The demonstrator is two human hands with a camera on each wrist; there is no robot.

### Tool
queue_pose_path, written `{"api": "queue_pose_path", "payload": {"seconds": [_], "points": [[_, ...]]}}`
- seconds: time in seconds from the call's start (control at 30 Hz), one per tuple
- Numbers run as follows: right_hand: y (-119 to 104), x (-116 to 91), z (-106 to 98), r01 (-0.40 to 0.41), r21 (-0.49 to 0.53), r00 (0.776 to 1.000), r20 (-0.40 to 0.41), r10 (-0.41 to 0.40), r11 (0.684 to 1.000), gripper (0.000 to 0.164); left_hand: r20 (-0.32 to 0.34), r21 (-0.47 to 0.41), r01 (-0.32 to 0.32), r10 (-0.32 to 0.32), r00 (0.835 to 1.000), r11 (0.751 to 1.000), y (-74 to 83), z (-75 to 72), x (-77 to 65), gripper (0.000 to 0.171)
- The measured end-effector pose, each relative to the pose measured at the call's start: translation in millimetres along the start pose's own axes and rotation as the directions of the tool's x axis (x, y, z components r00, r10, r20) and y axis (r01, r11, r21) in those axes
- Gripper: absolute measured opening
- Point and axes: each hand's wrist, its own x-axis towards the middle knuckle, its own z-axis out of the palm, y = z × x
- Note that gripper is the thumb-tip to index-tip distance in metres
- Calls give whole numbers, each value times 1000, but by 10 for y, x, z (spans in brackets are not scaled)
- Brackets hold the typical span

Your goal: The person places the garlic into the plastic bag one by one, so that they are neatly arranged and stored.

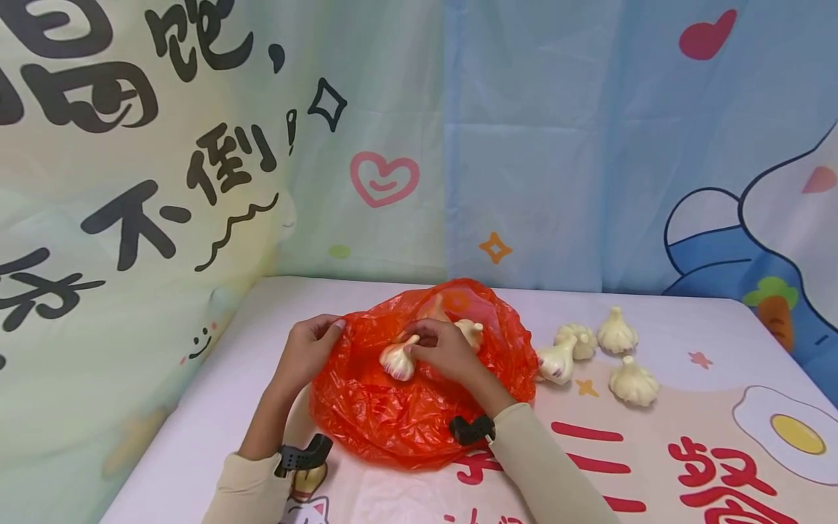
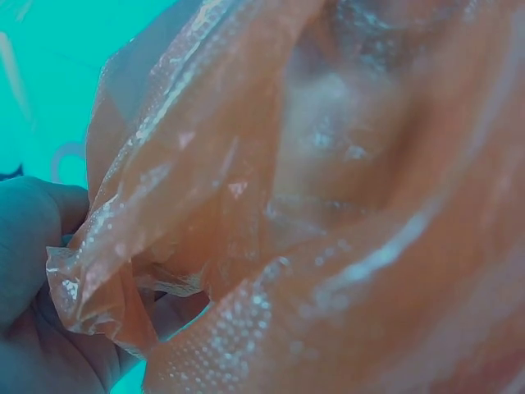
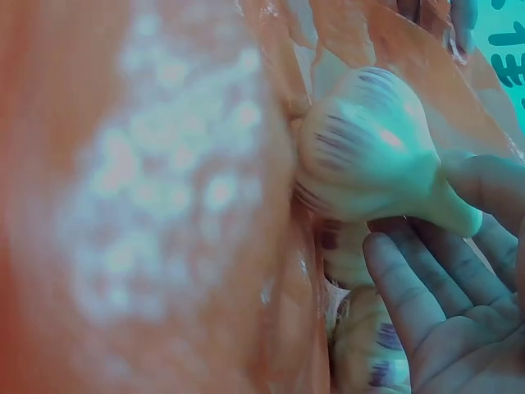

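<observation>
A red plastic bag lies on the table, its mouth spread toward the top. My left hand pinches the bag's left rim between thumb and fingers; the left wrist view shows the crumpled film in that grip. Over the bag's opening, my right hand holds a garlic bulb by its stem. In the right wrist view this bulb has purple streaks, and more garlic shows below it inside the bag. Another bulb sits in the bag behind the right hand.
Right of the bag, several garlic bulbs stand on the printed tablecloth, among them one at the back and one nearer. A printed curtain hangs behind the table and another along the left side.
</observation>
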Motion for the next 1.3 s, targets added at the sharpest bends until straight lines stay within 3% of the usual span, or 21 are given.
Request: {"api": "queue_pose_path", "payload": {"seconds": [0.73,1.3], "points": [[-207,-98,-370,83,-61,994,-67,-87,995,28,3,11,-6,6,1000,1000,-25,19,8,34],[-374,-473,-655,62,-109,997,-43,-67,992,26,5,1,5,-5,1000,1000,0,14,11,34]]}}
